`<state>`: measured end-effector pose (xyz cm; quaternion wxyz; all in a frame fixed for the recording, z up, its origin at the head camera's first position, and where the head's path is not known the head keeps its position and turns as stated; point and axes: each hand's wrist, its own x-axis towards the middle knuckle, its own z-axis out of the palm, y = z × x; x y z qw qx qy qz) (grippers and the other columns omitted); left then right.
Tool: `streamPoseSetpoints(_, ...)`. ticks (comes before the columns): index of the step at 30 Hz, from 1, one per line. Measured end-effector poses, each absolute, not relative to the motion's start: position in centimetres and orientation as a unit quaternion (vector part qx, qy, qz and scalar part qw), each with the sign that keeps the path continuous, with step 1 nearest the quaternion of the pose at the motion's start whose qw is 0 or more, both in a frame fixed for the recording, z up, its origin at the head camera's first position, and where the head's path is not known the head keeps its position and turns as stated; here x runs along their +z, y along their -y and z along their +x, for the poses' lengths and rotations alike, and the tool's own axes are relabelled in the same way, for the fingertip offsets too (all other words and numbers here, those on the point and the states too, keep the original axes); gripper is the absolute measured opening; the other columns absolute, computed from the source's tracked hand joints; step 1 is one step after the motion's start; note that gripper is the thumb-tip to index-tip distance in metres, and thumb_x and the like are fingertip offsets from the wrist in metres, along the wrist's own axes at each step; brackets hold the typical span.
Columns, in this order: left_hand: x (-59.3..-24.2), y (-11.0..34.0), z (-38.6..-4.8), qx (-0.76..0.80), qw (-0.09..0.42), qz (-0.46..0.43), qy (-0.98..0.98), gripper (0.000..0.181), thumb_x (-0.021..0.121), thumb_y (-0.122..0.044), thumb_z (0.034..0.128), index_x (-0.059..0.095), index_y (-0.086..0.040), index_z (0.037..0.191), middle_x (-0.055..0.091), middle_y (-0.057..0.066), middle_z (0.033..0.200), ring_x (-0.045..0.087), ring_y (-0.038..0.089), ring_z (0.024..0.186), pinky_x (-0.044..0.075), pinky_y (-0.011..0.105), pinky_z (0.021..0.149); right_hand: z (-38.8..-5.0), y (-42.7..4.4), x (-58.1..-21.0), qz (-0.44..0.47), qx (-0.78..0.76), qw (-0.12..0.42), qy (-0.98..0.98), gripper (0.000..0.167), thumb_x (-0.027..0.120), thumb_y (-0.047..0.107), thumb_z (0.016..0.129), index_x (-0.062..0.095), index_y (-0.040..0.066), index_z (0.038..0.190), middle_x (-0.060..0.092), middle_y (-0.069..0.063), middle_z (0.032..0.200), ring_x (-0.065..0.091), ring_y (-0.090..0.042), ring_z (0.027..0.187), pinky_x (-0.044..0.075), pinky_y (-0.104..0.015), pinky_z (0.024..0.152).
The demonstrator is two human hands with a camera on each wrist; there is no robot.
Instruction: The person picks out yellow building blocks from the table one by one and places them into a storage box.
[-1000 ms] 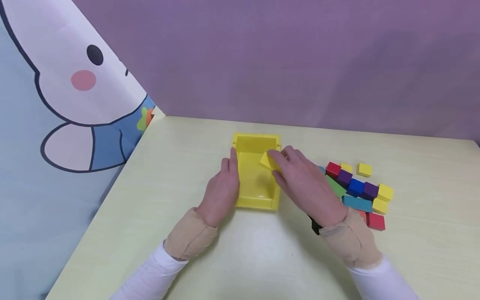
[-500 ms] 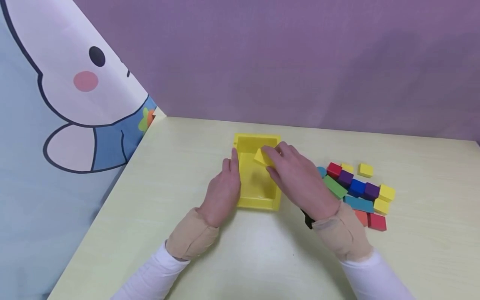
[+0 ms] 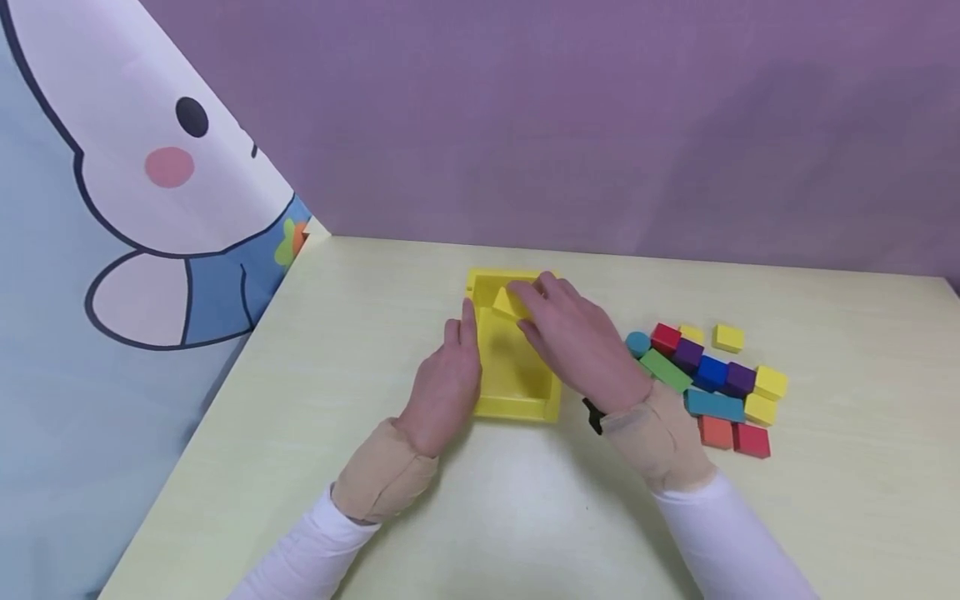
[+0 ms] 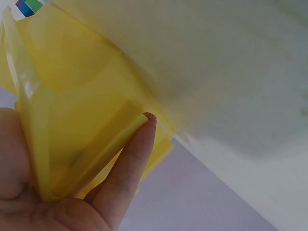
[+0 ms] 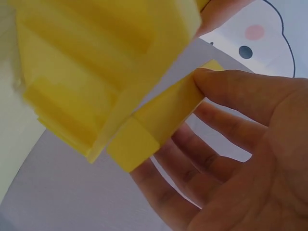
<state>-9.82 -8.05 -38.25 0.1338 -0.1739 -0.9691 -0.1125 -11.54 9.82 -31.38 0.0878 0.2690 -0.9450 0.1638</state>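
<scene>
My left hand [image 3: 442, 387] lies along the left wall of a yellow tray [image 3: 517, 408], its visible fingers nearly straight. In the left wrist view, a finger [image 4: 132, 163] touches the tray's yellow side. Above the tray's far part, my right hand [image 3: 573, 337] holds a yellow block [image 3: 507, 303] between thumb and fingers. In the right wrist view that yellow block [image 5: 159, 120] looks long and rectangular, with the thumb on one face and fingers against the other. Part of the block is hidden by the hand in the head view.
Right of the tray, several coloured blocks lie grouped on the table [image 3: 862, 433], including a green block [image 3: 666, 370], a teal block [image 3: 714, 405] and a red block [image 3: 752, 440]. A purple backdrop [image 3: 600, 125] rises behind, with a cartoon panel [image 3: 135, 258] at the left.
My right hand has shifted left and slightly farther away with the yellow block, uncovering more of the loose blocks. My left hand and the tray keep their places.
</scene>
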Motion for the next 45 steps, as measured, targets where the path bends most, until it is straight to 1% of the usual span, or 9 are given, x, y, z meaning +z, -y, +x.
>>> streamPoseSetpoints(9,-38.0,8.0,-9.6,-0.102,0.123,-0.175,0.972,0.062,0.050,0.012,0.0910,0.026,0.015,0.148,0.053,0.023,0.106,0.045,0.014,0.052,0.044,0.025,0.042,-12.7,-9.3,-31.7,0.267,0.173,0.091,0.944,0.043,0.071,0.011,0.091,0.056,0.006,0.131,0.057,-0.014,0.106,0.054,-0.026,0.090,0.056,-0.034,0.075)
streamPoseSetpoints(17,-37.7,8.0,-9.5,-0.100,0.102,-0.171,0.975,0.063,0.050,0.010,0.0929,0.023,0.014,0.150,0.052,0.023,0.109,0.044,0.012,0.052,0.043,0.022,0.043,-13.3,-9.0,-31.7,0.268,0.181,0.083,0.943,0.044,0.069,0.012,0.092,0.055,0.007,0.134,0.057,-0.013,0.111,0.055,-0.026,0.096,0.057,-0.036,0.083)
streamPoseSetpoints(21,-37.8,8.1,-9.5,-0.106,0.095,-0.171,0.975,0.062,0.049,0.010,0.0937,0.023,0.014,0.150,0.052,0.023,0.109,0.045,0.013,0.053,0.044,0.022,0.044,-13.8,-8.6,-31.7,0.267,0.187,0.076,0.942,0.044,0.069,0.011,0.093,0.055,0.007,0.134,0.057,-0.012,0.110,0.054,-0.025,0.095,0.056,-0.036,0.083)
streamPoseSetpoints(26,-37.9,8.2,-9.5,-0.108,0.103,-0.174,0.973,0.062,0.050,0.010,0.0936,0.024,0.014,0.149,0.052,0.023,0.108,0.044,0.012,0.053,0.043,0.021,0.044,-14.2,-8.1,-32.0,0.267,0.189,0.073,0.942,0.041,0.069,0.010,0.093,0.056,0.007,0.132,0.057,-0.013,0.107,0.054,-0.026,0.093,0.056,-0.035,0.078)
streamPoseSetpoints(30,-38.0,8.2,-9.5,-0.103,0.118,-0.179,0.971,0.061,0.051,0.009,0.0934,0.026,0.015,0.148,0.053,0.022,0.106,0.045,0.012,0.053,0.044,0.021,0.043,-14.5,-8.1,-32.3,0.270,0.190,0.077,0.941,0.040,0.069,0.009,0.092,0.058,0.006,0.130,0.058,-0.014,0.105,0.055,-0.027,0.092,0.056,-0.036,0.076)
streamPoseSetpoints(34,-38.1,8.2,-9.6,-0.102,0.122,-0.181,0.971,0.060,0.050,0.009,0.0935,0.026,0.015,0.148,0.053,0.022,0.106,0.046,0.013,0.054,0.046,0.022,0.044,-14.9,-8.3,-32.5,0.267,0.188,0.068,0.943,0.040,0.069,0.009,0.092,0.058,0.005,0.130,0.059,-0.014,0.107,0.054,-0.027,0.094,0.056,-0.037,0.078)
streamPoseSetpoints(41,-38.2,8.2,-9.6,-0.096,0.125,-0.183,0.970,0.060,0.050,0.009,0.0933,0.026,0.015,0.148,0.053,0.022,0.106,0.047,0.013,0.053,0.047,0.023,0.044,-15.6,-8.2,-32.9,0.255,0.175,0.037,0.950,0.039,0.069,0.013,0.093,0.060,0.001,0.129,0.060,-0.015,0.115,0.057,-0.029,0.101,0.056,-0.039,0.085)
streamPoseSetpoints(45,-38.2,8.1,-9.6,-0.094,0.132,-0.184,0.969,0.060,0.051,0.010,0.0925,0.027,0.016,0.147,0.053,0.022,0.105,0.047,0.012,0.052,0.045,0.022,0.043,-15.9,-8.1,-33.2,0.256,0.161,0.029,0.953,0.036,0.072,0.014,0.091,0.064,0.000,0.124,0.062,-0.015,0.112,0.059,-0.030,0.099,0.056,-0.040,0.084)
